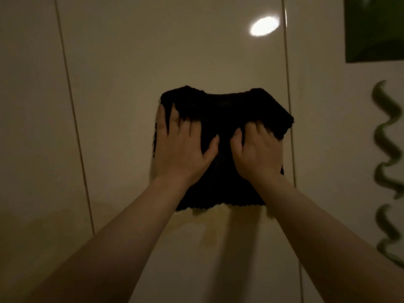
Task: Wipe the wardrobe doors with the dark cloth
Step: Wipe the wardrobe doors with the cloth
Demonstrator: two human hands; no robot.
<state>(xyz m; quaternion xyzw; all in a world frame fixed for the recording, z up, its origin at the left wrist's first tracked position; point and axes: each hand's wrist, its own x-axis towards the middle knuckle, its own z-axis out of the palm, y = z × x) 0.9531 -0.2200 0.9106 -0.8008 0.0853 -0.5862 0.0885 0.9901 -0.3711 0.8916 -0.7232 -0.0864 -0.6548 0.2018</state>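
The dark cloth (220, 119) lies spread against the glossy beige wardrobe door (175, 51), in the middle of the view. My left hand (183, 149) presses on the cloth's left half with fingers spread and thumb out; its fingertips sink into folds of the cloth. On the right half, my right hand (258, 152) has its fingers curled into the fabric and bunches it against the door. Both forearms reach up from the bottom of the view.
Vertical seams between door panels run at the left (72, 119) and the right (288, 106), the right one beside the cloth. A lamp's reflection (264, 26) shines on the door above. A dark green panel (373, 29) and green wavy shapes (387, 149) sit at the far right.
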